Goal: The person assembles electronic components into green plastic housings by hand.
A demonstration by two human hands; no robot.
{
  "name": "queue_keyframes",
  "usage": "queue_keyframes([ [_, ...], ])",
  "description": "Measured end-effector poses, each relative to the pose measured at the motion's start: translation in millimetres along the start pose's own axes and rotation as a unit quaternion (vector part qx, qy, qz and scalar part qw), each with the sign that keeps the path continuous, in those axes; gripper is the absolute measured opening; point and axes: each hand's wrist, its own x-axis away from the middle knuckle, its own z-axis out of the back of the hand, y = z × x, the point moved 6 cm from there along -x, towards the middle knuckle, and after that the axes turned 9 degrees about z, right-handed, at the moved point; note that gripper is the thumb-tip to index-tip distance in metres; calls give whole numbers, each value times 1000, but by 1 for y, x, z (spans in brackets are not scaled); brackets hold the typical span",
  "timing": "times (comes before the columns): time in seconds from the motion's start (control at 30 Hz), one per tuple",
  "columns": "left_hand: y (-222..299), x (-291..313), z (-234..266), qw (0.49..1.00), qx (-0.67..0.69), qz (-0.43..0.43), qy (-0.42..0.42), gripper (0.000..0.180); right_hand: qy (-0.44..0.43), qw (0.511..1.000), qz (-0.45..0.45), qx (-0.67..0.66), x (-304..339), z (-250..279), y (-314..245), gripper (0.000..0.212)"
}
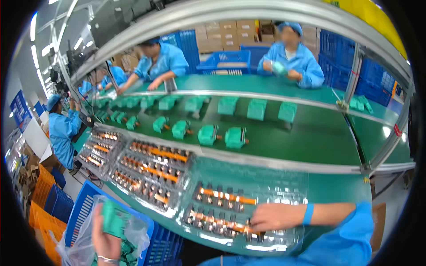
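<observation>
At the lower left my left hand (103, 237) is closed around a green plastic housing (113, 217), raised over a blue crate (84, 195) lined with a clear bag. Inside that crate lie several similar green pieces (129, 253). My right hand (277, 216) reaches into a clear plastic tray (284, 241) on the green bench. Its fingers are bent together at the end of a row of copper-coloured and black parts (222, 225); what they pinch is hidden and blurred. Another row of such parts (226, 197) lies farther back in this tray.
More filled clear trays (148, 170) stand to the left. Beyond a metal rail, a green conveyor (310, 137) carries two rows of green housings (235, 137). Metal frame posts (390, 137) rise at the right. Across the belt, a co-worker (293, 57) holds a green piece; others work farther left.
</observation>
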Motion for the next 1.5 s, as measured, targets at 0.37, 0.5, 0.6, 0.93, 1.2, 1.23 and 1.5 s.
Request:
queue_keyframes([
  [0.37, -146, -19, -159, 889, 110, 387, -216, 29, -9, 994, -96, 59, 17, 3, -6, 25],
  [0.5, -158, -20, -165, 862, 140, 420, -245, 43, -16, 995, -81, 53, 26, -2, -4, 24],
  [0.6, -168, -19, -170, 857, 134, 404, -291, 50, 226, 947, -191, -123, 32, 20, 12, 18],
  [0.93, -171, 1, -179, 824, 53, 391, -406, 69, 296, 913, -227, -166, -36, 31, 50, 14],
  [1.2, -161, -16, -164, 916, -200, 144, -315, 41, 404, 619, -327, -589, -24, -27, 69, 11],
  [1.23, -163, -17, -161, 917, -200, 146, -313, 41, 403, 618, -328, -590, -25, -28, 69, 11],
  [1.5, -184, -30, -146, 914, -12, 346, -211, 19, 547, 621, -338, -449, 3, 8, 69, 8],
])
